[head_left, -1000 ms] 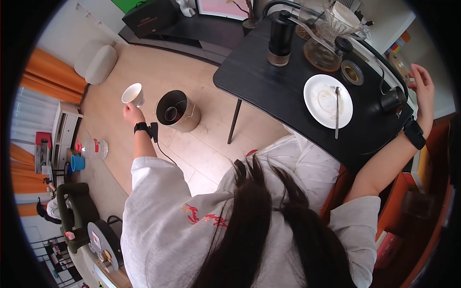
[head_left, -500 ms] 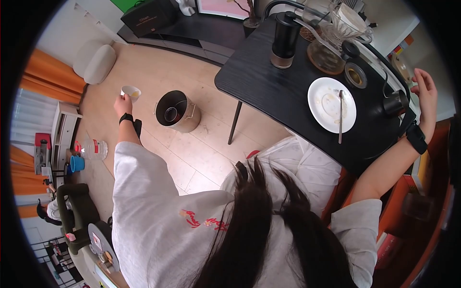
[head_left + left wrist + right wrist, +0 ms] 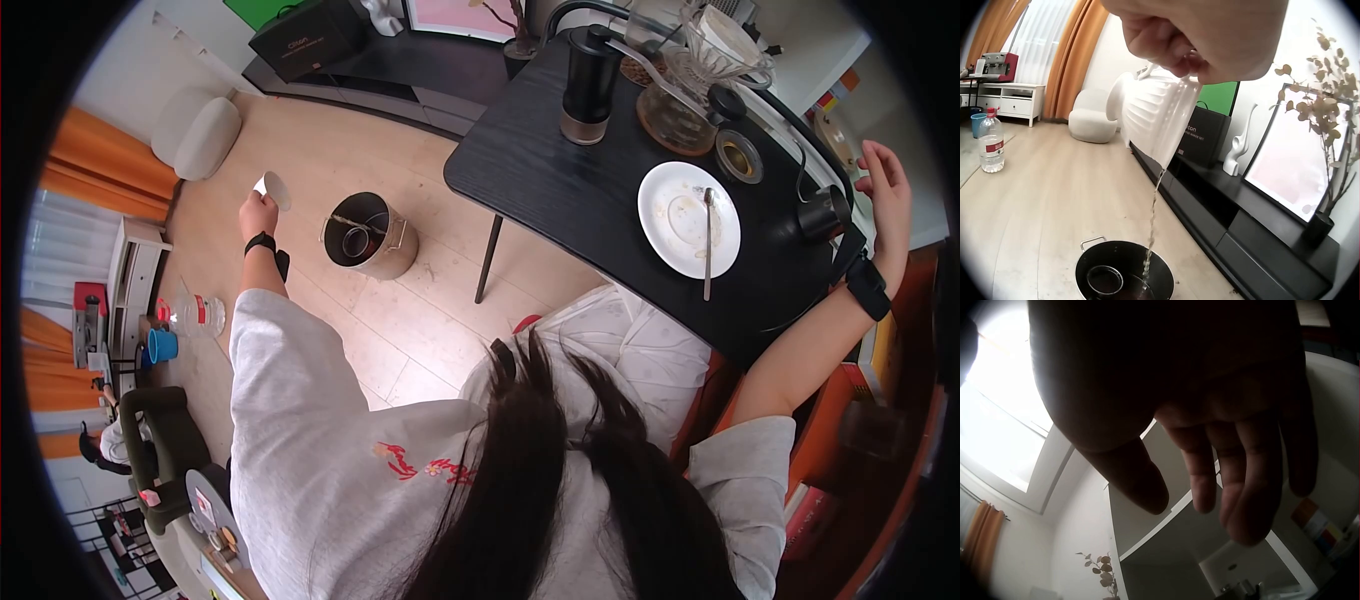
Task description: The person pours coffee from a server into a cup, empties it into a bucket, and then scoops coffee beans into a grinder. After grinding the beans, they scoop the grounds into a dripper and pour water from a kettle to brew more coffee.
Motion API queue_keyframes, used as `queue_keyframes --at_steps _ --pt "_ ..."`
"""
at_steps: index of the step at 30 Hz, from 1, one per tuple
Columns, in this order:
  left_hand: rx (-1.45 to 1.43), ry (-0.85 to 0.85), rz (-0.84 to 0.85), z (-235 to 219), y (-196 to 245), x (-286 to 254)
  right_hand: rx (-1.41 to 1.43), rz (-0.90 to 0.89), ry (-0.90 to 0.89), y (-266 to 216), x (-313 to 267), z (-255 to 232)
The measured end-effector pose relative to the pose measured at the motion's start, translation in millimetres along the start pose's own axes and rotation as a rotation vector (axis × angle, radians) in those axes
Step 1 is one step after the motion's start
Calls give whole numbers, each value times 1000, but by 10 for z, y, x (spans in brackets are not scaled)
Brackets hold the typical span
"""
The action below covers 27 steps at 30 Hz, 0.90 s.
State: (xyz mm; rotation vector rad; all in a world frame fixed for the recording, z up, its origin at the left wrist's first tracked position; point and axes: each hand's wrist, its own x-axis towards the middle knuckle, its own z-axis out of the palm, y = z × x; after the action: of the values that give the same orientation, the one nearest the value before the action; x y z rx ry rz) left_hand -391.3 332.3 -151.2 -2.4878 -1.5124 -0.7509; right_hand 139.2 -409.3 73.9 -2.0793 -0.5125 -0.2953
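My left hand (image 3: pixel 258 215) grips a white ribbed cup (image 3: pixel 1157 109) by its handle, fingers curled, in the left wrist view. The cup is tipped, and a thin stream of pale liquid (image 3: pixel 1152 219) falls from its rim into a dark-lined metal bucket (image 3: pixel 388 250) on the floor. A round dark-rimmed object (image 3: pixel 1105 280) lies inside the bucket. My right hand (image 3: pixel 884 190) is raised beyond the table's right edge, fingers loosely extended, holding nothing; in the right wrist view its fingers (image 3: pixel 1250 487) hang apart.
The black table (image 3: pixel 540 165) bears a white plate (image 3: pixel 665 225) with a spoon (image 3: pixel 708 250), a hand grinder (image 3: pixel 590 85), a glass carafe (image 3: pixel 675 115) and a small metal pitcher (image 3: pixel 822 212). A low black cabinet (image 3: pixel 400 95) stands behind the bucket.
My left hand has moved left and slightly up, and the cup in it has gone from nearly upright to tipped. A stream now shows in the bucket. My right hand has barely moved.
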Motion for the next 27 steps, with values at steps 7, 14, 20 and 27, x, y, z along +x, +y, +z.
queue_keyframes --at_steps 7,14,20,27 --pt "-126 87 -182 127 -71 39 16 -36 -12 -9 -7 14" --pt "-1001 -87 -682 77 -14 61 87 -61 -16 -97 -85 19" --pt "-1258 -159 -608 -665 843 -349 123 -63 15 -83 -123 -12" --pt "-1637 -651 -481 -1778 1780 -759 154 -86 8 -81 -140 -56"
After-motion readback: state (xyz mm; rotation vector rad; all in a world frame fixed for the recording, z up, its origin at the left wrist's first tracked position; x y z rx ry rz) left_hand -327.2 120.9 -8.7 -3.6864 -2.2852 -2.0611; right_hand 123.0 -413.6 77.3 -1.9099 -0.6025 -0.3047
